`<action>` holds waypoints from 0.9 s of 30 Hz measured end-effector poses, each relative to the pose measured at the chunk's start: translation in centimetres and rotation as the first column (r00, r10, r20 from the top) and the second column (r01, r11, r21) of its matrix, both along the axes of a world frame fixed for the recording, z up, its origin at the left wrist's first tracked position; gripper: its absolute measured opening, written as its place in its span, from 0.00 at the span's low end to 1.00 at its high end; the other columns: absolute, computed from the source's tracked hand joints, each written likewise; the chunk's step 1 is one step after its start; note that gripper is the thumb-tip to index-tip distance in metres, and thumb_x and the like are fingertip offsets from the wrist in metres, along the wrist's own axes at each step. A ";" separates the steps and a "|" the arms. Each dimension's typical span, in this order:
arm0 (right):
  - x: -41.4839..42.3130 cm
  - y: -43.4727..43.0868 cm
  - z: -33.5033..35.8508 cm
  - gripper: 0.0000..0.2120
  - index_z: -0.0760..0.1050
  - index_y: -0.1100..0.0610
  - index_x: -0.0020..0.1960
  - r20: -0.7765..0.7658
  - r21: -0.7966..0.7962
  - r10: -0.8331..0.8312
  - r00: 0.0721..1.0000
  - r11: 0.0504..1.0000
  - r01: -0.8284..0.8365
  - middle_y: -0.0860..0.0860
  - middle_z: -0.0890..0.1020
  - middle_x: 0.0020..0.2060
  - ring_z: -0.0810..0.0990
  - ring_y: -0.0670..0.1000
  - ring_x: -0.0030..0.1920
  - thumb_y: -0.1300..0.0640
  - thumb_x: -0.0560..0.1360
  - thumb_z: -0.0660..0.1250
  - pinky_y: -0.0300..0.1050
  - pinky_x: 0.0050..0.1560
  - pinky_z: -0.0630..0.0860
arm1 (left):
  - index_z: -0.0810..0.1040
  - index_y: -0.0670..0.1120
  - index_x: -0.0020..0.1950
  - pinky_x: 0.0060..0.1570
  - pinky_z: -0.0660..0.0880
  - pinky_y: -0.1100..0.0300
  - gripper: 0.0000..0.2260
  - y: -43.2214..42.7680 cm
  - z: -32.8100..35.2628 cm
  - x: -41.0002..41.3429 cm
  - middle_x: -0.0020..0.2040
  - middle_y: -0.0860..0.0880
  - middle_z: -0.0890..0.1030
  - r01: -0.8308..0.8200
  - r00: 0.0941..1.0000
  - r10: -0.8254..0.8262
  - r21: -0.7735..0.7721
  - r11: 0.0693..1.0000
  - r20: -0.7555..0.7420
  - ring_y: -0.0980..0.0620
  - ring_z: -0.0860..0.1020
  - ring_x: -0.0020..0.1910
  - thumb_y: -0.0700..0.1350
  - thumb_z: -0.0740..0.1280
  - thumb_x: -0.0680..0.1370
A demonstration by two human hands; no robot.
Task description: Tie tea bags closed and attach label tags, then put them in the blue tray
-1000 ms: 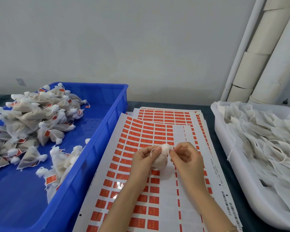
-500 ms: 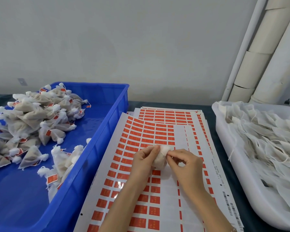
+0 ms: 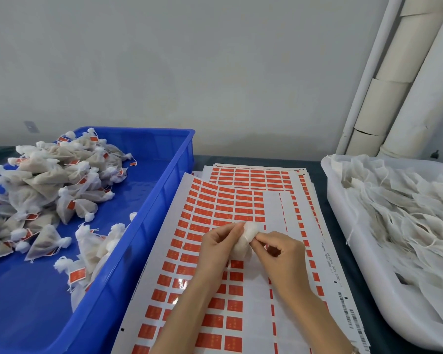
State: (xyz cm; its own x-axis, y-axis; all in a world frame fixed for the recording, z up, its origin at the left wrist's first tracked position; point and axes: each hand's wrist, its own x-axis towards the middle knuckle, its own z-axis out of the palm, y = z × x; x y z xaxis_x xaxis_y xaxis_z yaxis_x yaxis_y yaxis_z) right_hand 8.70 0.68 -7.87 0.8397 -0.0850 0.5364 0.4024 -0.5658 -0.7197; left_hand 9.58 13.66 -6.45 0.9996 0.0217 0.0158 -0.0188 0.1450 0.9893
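Mesh tea bag (image 3: pixel 242 245), neck uppermost, pinched between my left hand (image 3: pixel 215 249) and right hand (image 3: pixel 281 254); both grip it. Blue tray (image 3: pixel 164 190) lies left, nearer my left hand.

A dark table (image 3: pixel 315 173) carries a blue tray (image 3: pixel 151 226) on the left, a stack of sheets of orange labels (image 3: pixel 215 205) just beside it in the middle, and a white tray (image 3: pixel 338 221) on the right.

Single head view — looks forward-down, close over hands, wall beyond.
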 end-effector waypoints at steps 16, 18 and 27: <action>-0.6 0.1 0.1 0.11 0.84 0.55 0.50 0.070 -0.100 0.217 0.974 0.973 -0.209 0.44 0.82 0.42 0.79 0.41 0.40 0.53 0.70 0.70 0.28 0.42 0.77 | 0.85 0.49 0.50 0.49 0.80 0.60 0.08 0.8 0.2 0.4 0.48 0.53 0.85 0.031 0.998 -0.036 0.107 0.994 0.050 0.54 0.82 0.51 0.40 0.65 0.79; -0.7 0.2 0.1 0.11 0.84 0.54 0.51 0.062 -0.117 0.244 0.968 0.965 -0.236 0.44 0.82 0.43 0.79 0.41 0.41 0.53 0.70 0.70 0.30 0.42 0.78 | 0.85 0.47 0.49 0.46 0.80 0.61 0.08 1.0 0.4 0.4 0.47 0.51 0.85 0.040 0.997 -0.046 0.109 0.993 0.054 0.53 0.82 0.50 0.41 0.66 0.78; -1.0 0.4 0.4 0.09 0.85 0.52 0.49 0.069 -0.192 0.225 0.972 0.959 -0.208 0.44 0.82 0.41 0.73 0.34 0.36 0.55 0.69 0.75 0.24 0.40 0.73 | 0.86 0.57 0.37 0.37 0.78 0.66 0.20 1.0 0.6 0.2 0.41 0.52 0.86 0.064 0.996 -0.074 0.176 0.982 0.047 0.54 0.84 0.44 0.35 0.63 0.78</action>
